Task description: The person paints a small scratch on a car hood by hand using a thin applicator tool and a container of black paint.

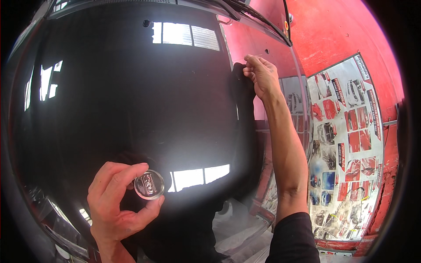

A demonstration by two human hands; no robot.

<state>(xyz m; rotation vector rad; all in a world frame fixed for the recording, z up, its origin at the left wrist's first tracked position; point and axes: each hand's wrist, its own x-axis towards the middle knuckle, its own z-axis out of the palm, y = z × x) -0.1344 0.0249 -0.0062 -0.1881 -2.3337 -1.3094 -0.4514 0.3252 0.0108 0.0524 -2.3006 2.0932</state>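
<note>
My left hand holds a small round, shiny silver cap by its edge, thumb below and fingers above. The cap has a raised emblem on its face and looks glassy around the rim. Below it spreads a glossy black car hood. My right hand is over the hood's right side, arm stretched forward, thumb and fingertips pinched together. A faint thin line shows by those fingertips, too fine to name. Whether the right hand touches the hood, I cannot tell.
At the far edge lie black wiper arms below the windshield. Window reflections shine on the hood. To the right, a poster of car pictures hangs on a red wall. A dark hole shows near the hood's far edge.
</note>
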